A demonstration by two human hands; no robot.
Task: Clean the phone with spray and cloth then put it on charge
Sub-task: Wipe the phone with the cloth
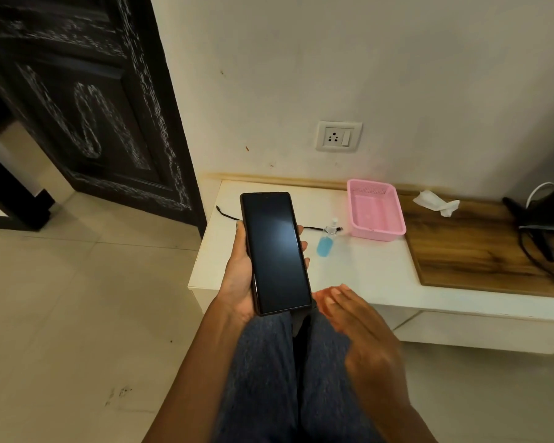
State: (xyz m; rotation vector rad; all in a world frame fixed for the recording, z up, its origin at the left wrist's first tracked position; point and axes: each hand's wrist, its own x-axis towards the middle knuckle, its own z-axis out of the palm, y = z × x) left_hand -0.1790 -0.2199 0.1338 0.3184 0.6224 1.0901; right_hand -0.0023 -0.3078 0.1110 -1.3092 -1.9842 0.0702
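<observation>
My left hand (239,276) holds a black phone (275,251) upright with its dark screen facing me, above the near edge of a low white shelf (375,276). Just right of the phone's lower end, my right hand (359,327) hovers with fingers spread and nothing in it. A small spray bottle of blue liquid (327,239) lies on the shelf behind the phone. A black charging cable (227,214) runs across the shelf, partly hidden by the phone. A crumpled white cloth (437,203) lies on the wooden part at the back right.
A pink plastic basket (376,214) sits on the shelf beside the bottle. A wall socket (338,136) is above it. Dark cables and a black device (544,219) crowd the far right. A dark carved door (87,116) stands at the left over tiled floor.
</observation>
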